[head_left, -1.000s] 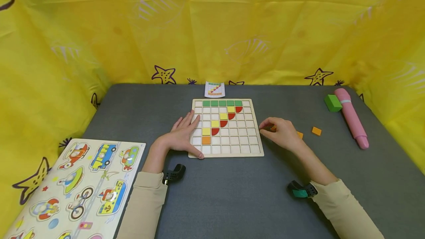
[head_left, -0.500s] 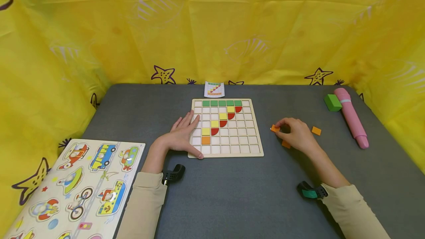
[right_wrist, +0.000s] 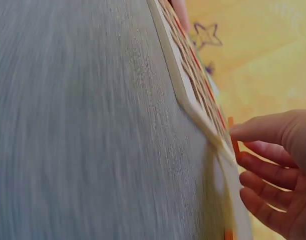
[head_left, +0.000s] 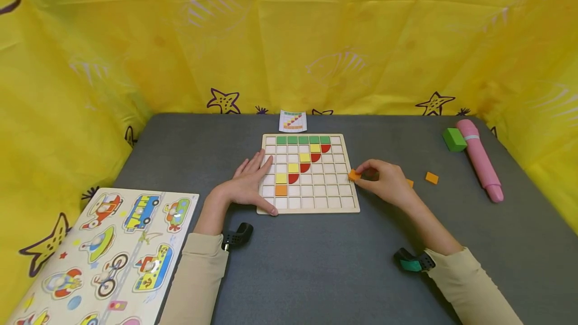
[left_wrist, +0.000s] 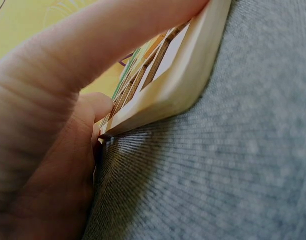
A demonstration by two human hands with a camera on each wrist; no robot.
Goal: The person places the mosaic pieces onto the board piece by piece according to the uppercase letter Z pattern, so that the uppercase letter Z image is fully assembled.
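A wooden grid board [head_left: 325, 210] lies mid-table, with green, yellow and orange square tiles and red rounded tiles in some cells. My left hand [head_left: 246, 184] rests along its left edge, fingers spread and thumb at the lower left corner; the left wrist view shows the thumb across the board's rim. At the board's right edge my right hand [head_left: 384, 179] pinches an orange square tile [head_left: 354, 175] between thumb and fingers. In the right wrist view that tile [right_wrist: 234, 137] shows edge-on near the rim. Another orange tile [head_left: 410, 183] is partly hidden behind the right hand.
A loose orange tile [head_left: 431, 178] lies farther right. Behind it are a green block [head_left: 454, 140] and a pink cylindrical object [head_left: 479, 159]. A small pattern card [head_left: 292, 121] stands beyond the board. A picture puzzle [head_left: 131, 250] covers the table's left front. Yellow cloth [head_left: 289, 39] surrounds the table.
My right hand goes right to the loose tiles by half a second ago, then comes back left to the board's edge with an orange tile. The left hand stays on the board.
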